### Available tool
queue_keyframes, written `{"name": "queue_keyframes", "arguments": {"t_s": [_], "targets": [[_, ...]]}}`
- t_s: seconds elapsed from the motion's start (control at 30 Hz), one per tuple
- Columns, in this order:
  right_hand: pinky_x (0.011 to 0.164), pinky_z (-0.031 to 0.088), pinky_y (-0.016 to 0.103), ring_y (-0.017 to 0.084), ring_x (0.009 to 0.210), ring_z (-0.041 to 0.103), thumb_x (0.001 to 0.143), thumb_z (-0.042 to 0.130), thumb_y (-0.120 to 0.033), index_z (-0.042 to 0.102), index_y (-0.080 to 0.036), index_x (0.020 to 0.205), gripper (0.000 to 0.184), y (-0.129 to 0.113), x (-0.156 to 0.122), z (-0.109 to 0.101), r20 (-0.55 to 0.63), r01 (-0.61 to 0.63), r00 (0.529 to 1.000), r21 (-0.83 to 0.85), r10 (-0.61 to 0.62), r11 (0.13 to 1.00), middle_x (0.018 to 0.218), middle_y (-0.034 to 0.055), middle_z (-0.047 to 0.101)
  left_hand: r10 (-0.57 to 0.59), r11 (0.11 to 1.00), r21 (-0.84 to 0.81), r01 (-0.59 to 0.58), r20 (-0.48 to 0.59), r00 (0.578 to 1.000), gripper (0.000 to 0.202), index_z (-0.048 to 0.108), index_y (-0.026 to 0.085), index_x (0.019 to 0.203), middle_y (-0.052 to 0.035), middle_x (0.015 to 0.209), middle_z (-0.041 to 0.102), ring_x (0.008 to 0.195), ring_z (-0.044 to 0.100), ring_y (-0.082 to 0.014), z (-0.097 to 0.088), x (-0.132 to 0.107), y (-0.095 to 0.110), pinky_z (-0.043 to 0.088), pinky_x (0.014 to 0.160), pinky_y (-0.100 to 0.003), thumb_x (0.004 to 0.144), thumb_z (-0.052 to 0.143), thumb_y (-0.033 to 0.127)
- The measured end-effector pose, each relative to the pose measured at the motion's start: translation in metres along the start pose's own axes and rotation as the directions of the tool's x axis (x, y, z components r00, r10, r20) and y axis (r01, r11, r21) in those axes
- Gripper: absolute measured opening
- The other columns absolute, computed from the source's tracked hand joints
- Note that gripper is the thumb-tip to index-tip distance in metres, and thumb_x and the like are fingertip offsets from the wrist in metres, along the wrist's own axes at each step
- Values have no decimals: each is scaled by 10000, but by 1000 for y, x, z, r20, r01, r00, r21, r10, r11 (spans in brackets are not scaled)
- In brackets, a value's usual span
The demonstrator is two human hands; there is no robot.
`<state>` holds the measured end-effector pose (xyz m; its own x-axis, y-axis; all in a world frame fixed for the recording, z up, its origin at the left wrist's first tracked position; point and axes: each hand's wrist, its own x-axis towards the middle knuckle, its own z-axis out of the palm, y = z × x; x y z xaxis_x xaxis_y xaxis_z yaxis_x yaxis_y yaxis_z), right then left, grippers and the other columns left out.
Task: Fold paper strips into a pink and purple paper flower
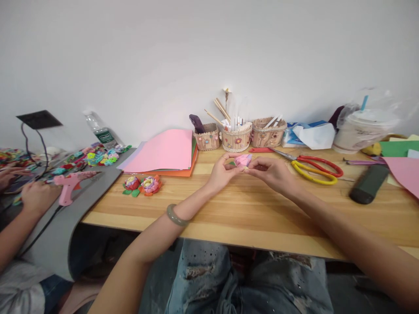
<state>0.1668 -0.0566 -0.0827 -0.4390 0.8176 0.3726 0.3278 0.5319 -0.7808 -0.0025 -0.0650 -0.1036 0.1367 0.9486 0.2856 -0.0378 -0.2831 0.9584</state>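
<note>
Over the middle of the wooden table (203,211), a pink and lilac paper flower (242,160) is held between both my hands. My left hand (225,171) has its fingers closed around the flower's left side. From the right, my right hand (266,171) pinches the flower's edge with thumb and fingers. A bit of green shows beside the flower, partly hidden by the left fingers. Two finished-looking paper flowers, a red one (132,183) and an orange and pink one (150,185), lie to the left with green leaves.
A stack of coloured paper (160,150) lies at the back left. Decorated pen baskets (237,136) line the wall. Scissors (314,168), a dark green case (368,184) and a lidded drink cup (363,126) stand right. At far left, another person's hand (37,196) is beside a pink glue gun (68,187).
</note>
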Motion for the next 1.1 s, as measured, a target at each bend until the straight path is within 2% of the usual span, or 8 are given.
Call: {"name": "queue_keyframes", "arguments": {"t_s": [0.13, 0.3, 0.5, 0.67, 0.77, 0.9, 1.0, 1.1], "targets": [[562, 412, 280, 160, 617, 547, 784, 530, -418, 660, -173, 775, 277, -2, 0, 0, -36, 59, 997, -114, -64, 992, 699, 39, 644, -10, 1000, -3, 10, -37, 999, 397, 507, 179, 991, 4, 781, 606, 649, 588, -103, -1, 1, 0, 456, 656, -240, 648, 687, 265], [526, 410, 282, 159, 554, 551, 805, 477, -350, 670, -175, 787, 260, -6, 1, 1, -47, 65, 996, -211, -76, 975, 661, 44, 651, -7, 1000, 16, 8, -88, 996, 371, 510, 179, 967, 0, 810, 604, 636, 577, -92, 0, 2, 2, 443, 638, -232, 644, 684, 230], [515, 410, 269, 151, 536, 553, 764, 502, -289, 661, -189, 719, 193, -9, -2, 5, -146, 39, 985, -327, -91, 944, 631, 33, 653, -35, 999, 22, 38, -110, 993, 393, 464, 185, 955, 14, 754, 587, 626, 557, -90, 6, -2, 7, 441, 626, -231, 626, 679, 190], [543, 411, 286, 156, 542, 540, 737, 502, -262, 642, -184, 678, 171, -12, -3, 9, -166, 78, 974, -395, -154, 915, 615, 38, 630, -19, 999, 31, 23, -103, 994, 404, 442, 178, 946, 14, 773, 571, 616, 540, -71, 8, -4, 9, 437, 624, -218, 613, 668, 139], [570, 426, 291, 165, 592, 562, 758, 504, -311, 650, -184, 706, 201, -14, -2, 6, -133, 42, 988, -236, -75, 971, 664, 42, 650, -21, 1000, 11, 22, -97, 995, 400, 435, 181, 960, 10, 769, 579, 627, 550, -78, 8, -4, 8, 439, 615, -219, 631, 662, 166], [627, 451, 293, 167, 644, 587, 762, 532, -437, 675, -196, 749, 280, -12, 0, -2, -27, -125, 992, 53, 126, 991, 654, 17, 651, -16, 1000, 0, 16, -116, 993, 400, 439, 191, 970, 14, 761, 592, 626, 560, -87, 6, -4, 8, 434, 599, -220, 640, 666, 198], [623, 450, 296, 159, 610, 572, 689, 610, -491, 685, -186, 750, 321, -10, 1, -6, 14, -197, 980, 132, 197, 971, 625, 13, 637, -15, 1000, 7, 16, -106, 994, 400, 448, 189, 955, 22, 736, 585, 610, 553, -85, 6, -4, 8, 432, 594, -221, 630, 679, 208], [588, 438, 283, 146, 575, 548, 638, 646, -521, 679, -177, 716, 354, -11, 2, -5, 18, -212, 977, 142, 212, 967, 608, 15, 622, -20, 1000, 8, 21, -75, 997, 404, 452, 192, 957, 26, 718, 572, 606, 551, -89, 5, -3, 6, 431, 583, -221, 627, 684, 215]]}}
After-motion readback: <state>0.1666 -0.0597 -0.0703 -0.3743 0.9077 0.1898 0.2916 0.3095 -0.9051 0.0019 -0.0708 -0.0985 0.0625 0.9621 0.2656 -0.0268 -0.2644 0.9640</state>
